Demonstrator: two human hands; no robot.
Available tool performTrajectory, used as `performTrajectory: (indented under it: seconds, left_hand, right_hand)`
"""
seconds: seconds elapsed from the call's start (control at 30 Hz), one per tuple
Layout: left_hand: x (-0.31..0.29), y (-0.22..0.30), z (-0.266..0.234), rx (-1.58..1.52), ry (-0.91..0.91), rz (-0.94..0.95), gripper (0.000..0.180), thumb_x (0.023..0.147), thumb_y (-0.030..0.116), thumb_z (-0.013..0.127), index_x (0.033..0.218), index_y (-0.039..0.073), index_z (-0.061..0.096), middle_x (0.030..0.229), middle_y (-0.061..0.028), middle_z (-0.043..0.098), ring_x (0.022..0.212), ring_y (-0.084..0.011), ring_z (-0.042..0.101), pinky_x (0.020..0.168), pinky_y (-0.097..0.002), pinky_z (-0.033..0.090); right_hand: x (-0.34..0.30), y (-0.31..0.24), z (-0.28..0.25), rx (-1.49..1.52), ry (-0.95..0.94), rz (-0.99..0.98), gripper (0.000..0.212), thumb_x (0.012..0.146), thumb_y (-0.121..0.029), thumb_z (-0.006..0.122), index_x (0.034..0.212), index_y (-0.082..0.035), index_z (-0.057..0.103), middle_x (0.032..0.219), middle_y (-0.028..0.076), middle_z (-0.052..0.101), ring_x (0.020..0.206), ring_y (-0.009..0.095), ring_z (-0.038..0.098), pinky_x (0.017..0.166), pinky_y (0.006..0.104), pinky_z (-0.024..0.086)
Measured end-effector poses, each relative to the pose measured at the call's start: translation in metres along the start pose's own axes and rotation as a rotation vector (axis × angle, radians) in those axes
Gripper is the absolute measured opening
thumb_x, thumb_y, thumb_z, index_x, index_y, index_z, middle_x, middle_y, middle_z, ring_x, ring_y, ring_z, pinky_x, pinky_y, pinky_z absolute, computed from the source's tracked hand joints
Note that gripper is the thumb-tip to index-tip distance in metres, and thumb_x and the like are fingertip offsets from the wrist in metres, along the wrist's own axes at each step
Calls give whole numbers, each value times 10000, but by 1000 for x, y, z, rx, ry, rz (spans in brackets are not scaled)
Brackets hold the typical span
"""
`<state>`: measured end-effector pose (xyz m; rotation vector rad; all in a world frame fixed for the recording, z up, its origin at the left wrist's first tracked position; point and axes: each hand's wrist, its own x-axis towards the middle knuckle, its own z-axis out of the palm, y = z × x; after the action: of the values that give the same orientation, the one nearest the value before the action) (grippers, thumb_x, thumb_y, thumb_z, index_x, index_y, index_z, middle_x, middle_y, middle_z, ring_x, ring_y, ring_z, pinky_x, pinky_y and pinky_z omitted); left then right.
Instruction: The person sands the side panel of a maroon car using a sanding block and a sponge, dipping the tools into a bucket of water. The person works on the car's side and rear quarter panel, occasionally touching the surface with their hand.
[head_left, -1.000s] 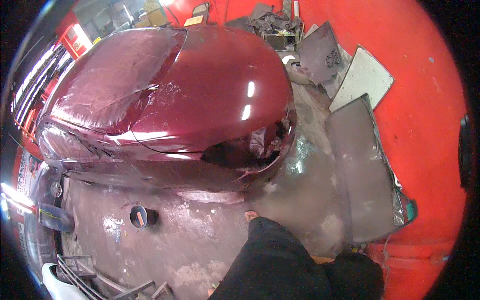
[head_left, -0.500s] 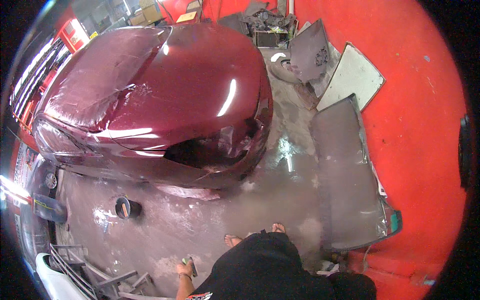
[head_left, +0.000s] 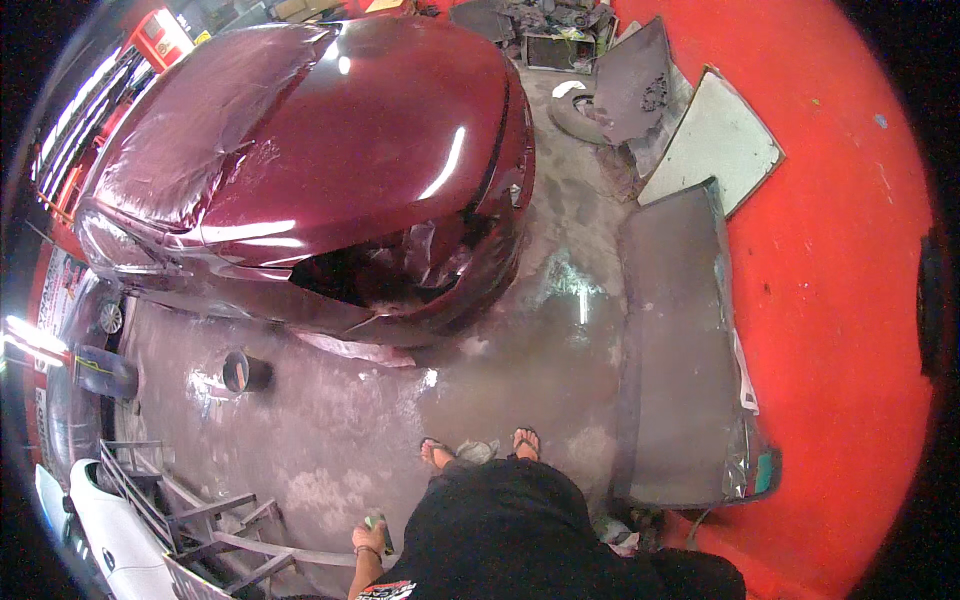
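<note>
My left hand (head_left: 367, 538), low in the picture beside my dark clothing, is closed around a small flat block (head_left: 387, 532), dark along one side with light green at its top. Its exact kind is too small to make out. My right hand does not appear. Ahead stands a glossy dark red car (head_left: 370, 150), with wrinkled sheeting over its windshield area and a dark opening (head_left: 385, 270) at the front corner where a headlight would sit. The hand is well apart from the car.
A black bucket (head_left: 247, 373) stands on the wet floor at left. A metal frame stand (head_left: 225, 510) and white car part (head_left: 115, 535) are at lower left. A long grey panel (head_left: 675, 350) and a white panel (head_left: 715, 145) lean along the red wall (head_left: 830, 300).
The view has shifted, and the car, bucket and my feet sit higher and further left. My feet have changed stance. My left hand still holds the small block low at my side.
</note>
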<state>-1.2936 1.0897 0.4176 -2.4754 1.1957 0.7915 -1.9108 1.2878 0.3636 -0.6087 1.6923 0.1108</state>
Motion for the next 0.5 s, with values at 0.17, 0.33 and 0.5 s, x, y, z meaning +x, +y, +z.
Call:
performTrajectory:
  seconds: [0.17, 0.33, 0.5]
  left_hand:
    - [-2, -31, 25, 46, -95, 2, 738, 844, 571, 771, 1233, -51, 690, 1201, -280, 717, 1200, -414, 677, 1013, -469, 544]
    - [18, -27, 16, 59, -97, -29, 749, 828, 568, 780, 1235, -54, 687, 1196, -288, 717, 1189, -417, 684, 1009, -472, 548]
    - [57, -85, 27, -67, -57, -74, 695, 784, 530, 800, 1174, -39, 724, 1177, -286, 728, 1161, -422, 696, 991, -487, 553]
  right_hand:
    - [-5, -1, 9, 38, -6, -13, 455, 986, -422, 622, 1181, -33, 756, 1197, 240, 743, 1057, 410, 710, 891, 521, 517]
    - [-3, -36, 31, 97, -22, -107, 442, 977, -409, 636, 1170, -31, 760, 1189, 243, 745, 1040, 409, 716, 876, 521, 518]
    - [-19, -101, 41, 124, -117, -283, 429, 969, -396, 651, 1159, -28, 764, 1181, 247, 747, 1024, 408, 722, 860, 522, 519]
